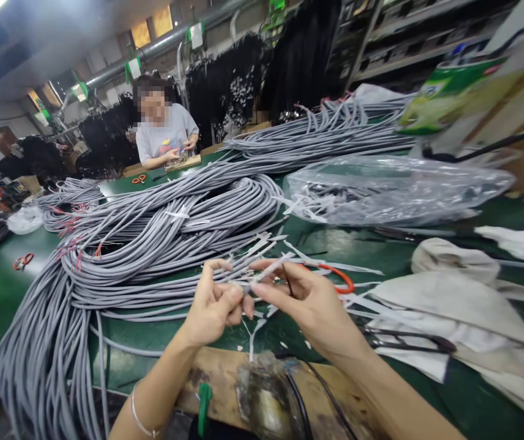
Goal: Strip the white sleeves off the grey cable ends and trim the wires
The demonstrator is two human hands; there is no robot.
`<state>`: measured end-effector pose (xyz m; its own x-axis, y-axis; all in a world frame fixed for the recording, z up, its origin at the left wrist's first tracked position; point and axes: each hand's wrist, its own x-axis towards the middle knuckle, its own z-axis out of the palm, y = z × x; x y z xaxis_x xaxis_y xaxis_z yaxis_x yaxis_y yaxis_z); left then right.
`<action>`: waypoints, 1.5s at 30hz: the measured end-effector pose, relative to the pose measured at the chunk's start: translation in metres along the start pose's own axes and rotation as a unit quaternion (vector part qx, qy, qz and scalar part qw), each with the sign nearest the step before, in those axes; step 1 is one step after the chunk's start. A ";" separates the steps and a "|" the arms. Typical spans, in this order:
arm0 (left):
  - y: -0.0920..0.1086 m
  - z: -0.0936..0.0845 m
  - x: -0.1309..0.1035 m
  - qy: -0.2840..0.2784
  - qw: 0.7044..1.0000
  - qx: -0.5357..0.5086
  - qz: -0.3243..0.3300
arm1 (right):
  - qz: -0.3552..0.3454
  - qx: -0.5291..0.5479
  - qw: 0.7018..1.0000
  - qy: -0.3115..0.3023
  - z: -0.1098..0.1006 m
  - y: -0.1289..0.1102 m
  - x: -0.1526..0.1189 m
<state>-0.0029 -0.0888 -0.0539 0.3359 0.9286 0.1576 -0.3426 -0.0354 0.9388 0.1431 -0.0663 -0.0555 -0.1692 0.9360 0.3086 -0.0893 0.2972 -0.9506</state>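
Observation:
My left hand (211,305) is closed, thumb against bent fingers, around the end of a grey cable (246,288). Close beside it, my right hand (312,296) pinches at the same spot, and a whitish strip (274,267) sticks up from its fingers. Whether that strip is still joined to the cable I cannot tell. Below my hands, a wooden board (216,366) at the table edge carries a worn, tape-wrapped metal device (266,397). Behind my right hand show the orange handles of scissors (345,280).
Long bundles of grey cable (151,244) cover the green table (27,305). Right of them lie a clear plastic bag (403,189), pale cloths (463,305) and black-handled snips (408,340). White strips litter the middle. Across the table, a person (165,134) works with their hands.

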 end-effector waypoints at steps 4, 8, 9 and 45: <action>0.003 0.001 0.000 0.064 0.998 0.003 -0.010 | -0.118 -0.163 0.973 0.111 0.000 0.004 -0.002; 0.005 0.001 0.000 0.080 0.997 0.003 -0.019 | -0.285 -0.353 0.881 0.131 0.001 0.004 -0.005; 0.006 0.002 0.000 0.083 0.996 0.007 -0.019 | -0.313 -0.378 0.862 0.128 0.002 0.003 -0.005; 0.001 0.013 -0.007 0.219 0.873 0.409 0.151 | -0.313 -0.304 0.897 0.062 0.005 -0.001 -0.007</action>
<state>0.0053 -0.1001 -0.0498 -0.0907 0.8775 0.4709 0.4435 -0.3878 0.8081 0.1392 -0.0747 -0.0565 -0.1587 0.5514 0.8190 0.4299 0.7853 -0.4455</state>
